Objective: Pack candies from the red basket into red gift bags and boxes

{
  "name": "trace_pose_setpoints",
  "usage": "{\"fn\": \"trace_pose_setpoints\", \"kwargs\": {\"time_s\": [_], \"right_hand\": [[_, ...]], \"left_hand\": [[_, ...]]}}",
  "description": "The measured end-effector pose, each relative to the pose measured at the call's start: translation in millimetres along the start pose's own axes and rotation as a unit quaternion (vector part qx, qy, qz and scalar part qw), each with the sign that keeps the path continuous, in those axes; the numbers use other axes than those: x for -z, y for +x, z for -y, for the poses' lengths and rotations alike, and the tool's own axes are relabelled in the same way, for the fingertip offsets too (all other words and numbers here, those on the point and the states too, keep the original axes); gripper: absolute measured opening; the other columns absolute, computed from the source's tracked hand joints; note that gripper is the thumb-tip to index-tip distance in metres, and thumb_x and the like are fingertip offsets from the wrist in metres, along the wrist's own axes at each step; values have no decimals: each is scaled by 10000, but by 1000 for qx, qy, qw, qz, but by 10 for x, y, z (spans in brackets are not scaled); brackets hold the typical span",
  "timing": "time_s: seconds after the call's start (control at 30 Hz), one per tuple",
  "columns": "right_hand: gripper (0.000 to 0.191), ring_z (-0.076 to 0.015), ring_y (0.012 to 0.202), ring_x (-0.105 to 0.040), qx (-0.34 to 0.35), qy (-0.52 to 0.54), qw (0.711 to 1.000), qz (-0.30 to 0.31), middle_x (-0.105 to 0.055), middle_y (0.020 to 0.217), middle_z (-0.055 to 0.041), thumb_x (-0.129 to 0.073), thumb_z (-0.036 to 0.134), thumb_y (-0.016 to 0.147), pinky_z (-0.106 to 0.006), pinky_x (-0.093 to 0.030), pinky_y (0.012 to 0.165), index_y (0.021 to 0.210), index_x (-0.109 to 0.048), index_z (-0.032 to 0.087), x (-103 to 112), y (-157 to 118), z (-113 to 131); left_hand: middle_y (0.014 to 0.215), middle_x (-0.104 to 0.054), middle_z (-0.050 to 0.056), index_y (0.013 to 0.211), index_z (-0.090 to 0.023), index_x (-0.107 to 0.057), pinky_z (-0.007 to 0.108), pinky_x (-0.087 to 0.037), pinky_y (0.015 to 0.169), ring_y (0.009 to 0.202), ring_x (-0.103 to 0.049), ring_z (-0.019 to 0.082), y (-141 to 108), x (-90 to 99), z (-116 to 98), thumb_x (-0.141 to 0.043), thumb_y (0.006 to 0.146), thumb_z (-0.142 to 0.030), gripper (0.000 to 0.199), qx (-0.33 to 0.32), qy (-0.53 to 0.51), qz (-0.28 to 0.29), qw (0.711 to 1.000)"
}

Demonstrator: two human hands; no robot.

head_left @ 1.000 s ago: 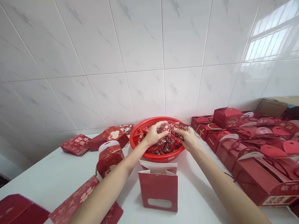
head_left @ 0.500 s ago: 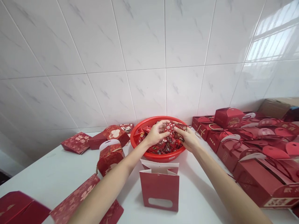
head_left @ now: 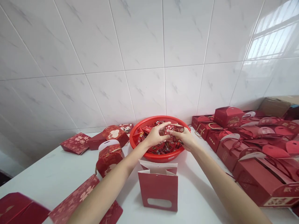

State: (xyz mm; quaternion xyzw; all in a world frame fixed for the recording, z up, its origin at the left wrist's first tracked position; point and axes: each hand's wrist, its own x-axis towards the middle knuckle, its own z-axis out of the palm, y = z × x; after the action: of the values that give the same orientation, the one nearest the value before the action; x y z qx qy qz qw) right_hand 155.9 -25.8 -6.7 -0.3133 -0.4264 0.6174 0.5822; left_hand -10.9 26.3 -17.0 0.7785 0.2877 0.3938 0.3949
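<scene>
I see a small red packet with pale dots above the right half of a round red plastic basket. The left hand is half curled, thumb and fingers pinching this packet from the left. The right hand is bent closely around a dark red packet with a gold pattern, its thumb reaching to the dotted one; the fingers cover much, so perhaps there are more pieces. Under the hands, shiny red wrapped sweets fill the basket. On the near side stands an upright red paper box with a clear window, its top open. Red patterned cartons lie at left, many red handled gift boxes at right, all on the white table.
</scene>
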Motion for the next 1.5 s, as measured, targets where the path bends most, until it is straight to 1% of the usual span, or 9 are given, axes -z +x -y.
{"fn": "trace_pose_setpoints", "kwargs": {"time_s": [0.2, 0.33, 0.43, 0.53, 0.73, 0.87, 1.0, 1.2, 1.5], "right_hand": [[445, -214, 719, -715, 15, -20, 1000, -16, -765, 784, -41, -922, 326, 487, -327, -577, 675, 853, -724, 168, -14, 1, -1], [421, -220, 732, -713, 34, -17, 999, -29, -757, 771, -33, -910, 307, 491, -340, -568, 710, 843, -719, 177, -16, 17, -27], [413, -226, 766, -716, 53, 3, 996, -65, -758, 788, -20, -889, 270, 503, -336, -571, 708, 873, -720, 199, -7, 31, -54], [400, -227, 796, -712, 76, 31, 991, -109, -762, 824, -18, -868, 267, 530, -320, -568, 666, 894, -712, 217, 16, 40, -69], [398, -235, 763, -711, 81, 75, 984, -139, -754, 796, -10, -863, 238, 526, -315, -550, 595, 877, -676, 228, 13, 39, -53], [407, -255, 762, -715, 66, 72, 983, -156, -744, 740, -8, -869, 238, 501, -309, -532, 544, 854, -667, 228, -21, 26, -38], [377, -261, 777, -722, 67, 72, 985, -145, -751, 755, -10, -859, 246, 507, -310, -542, 554, 825, -658, 227, -22, 18, -29], [372, -266, 847, -724, 82, 62, 988, -117, -769, 837, -22, -847, 258, 546, -356, -584, 687, 873, -673, 221, 17, 39, -53], [320, -267, 850, -723, 73, 60, 989, -114, -765, 822, -18, -838, 250, 553, -341, -578, 653, 828, -677, 224, 2, 32, -43]], "left_hand": [[1390, -611, 113, 1383, -209, -588, 399, -526, 967, 1167, -634, 280, -2, 1, -16, -776, 738, -303, 678, 8, 16, 10, 1000], [989, -725, 60, 1433, -212, -528, 305, -540, 747, 810, -668, 184, -7, -3, -11, -746, 767, -316, 709, 19, 32, 21, 999], [731, -622, -24, 1510, -202, -396, 263, -497, 648, 641, -590, 141, -6, 4, -11, -703, 786, -304, 793, 23, 30, 21, 999], [769, -623, -17, 1442, -177, -431, 262, -500, 678, 687, -615, 149, -1, 23, -6, -578, 819, -227, 642, 58, 98, 5, 993], [766, -682, 37, 732, -196, -662, 296, -482, 737, 824, -648, 245, -22, 46, -11, -700, 650, -228, 96, 128, 307, 105, 937], [908, -706, 87, 820, -210, -690, 330, -474, 794, 993, -632, 330, -24, 12, -80, -781, 579, -396, 318, 159, 370, 134, 906], [903, -718, 103, 889, -211, -691, 349, -475, 713, 853, -664, 320, 23, -20, -122, -738, 609, -405, 344, 216, 421, 192, 859], [725, -697, 30, 720, -227, -669, 295, -458, 607, 670, -642, 234, 93, -21, -102, -737, 558, -300, 191, 231, 400, 223, 858], [561, -640, 93, 459, -204, -543, 372, -499, 657, 660, -657, 311, 107, -72, -62, -784, 480, -358, 287, 262, 404, 179, 858]]}}
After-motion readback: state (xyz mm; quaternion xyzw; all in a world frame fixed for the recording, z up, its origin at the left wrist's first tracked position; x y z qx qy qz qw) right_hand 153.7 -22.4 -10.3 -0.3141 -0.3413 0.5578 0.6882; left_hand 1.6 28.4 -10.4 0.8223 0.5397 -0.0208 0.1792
